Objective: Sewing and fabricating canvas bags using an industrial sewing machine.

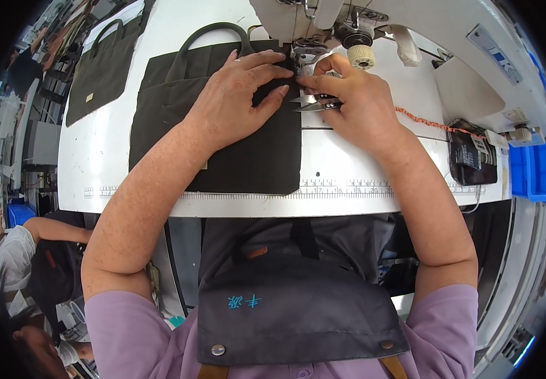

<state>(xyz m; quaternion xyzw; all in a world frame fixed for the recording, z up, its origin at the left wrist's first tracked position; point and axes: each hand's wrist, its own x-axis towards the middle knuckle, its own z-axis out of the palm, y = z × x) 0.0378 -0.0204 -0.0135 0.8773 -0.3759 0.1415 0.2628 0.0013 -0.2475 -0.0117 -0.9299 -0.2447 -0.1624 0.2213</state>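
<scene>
A dark olive fabric bag panel with a looped handle lies on the white sewing table. My left hand rests on it, fingers stretched toward its right edge, just left of the presser foot. In my right hand sits a pair of thread snips, their blades pointing left over the panel's edge. The right thumb and index finger come together at that edge, close under the needle area; whether they pinch fabric or thread is too small to tell.
The sewing machine takes up the top right. Another dark bag panel lies at the far left. A phone with an orange cord lies at right, near blue bins. A printed ruler runs along the front edge. Another person sits at lower left.
</scene>
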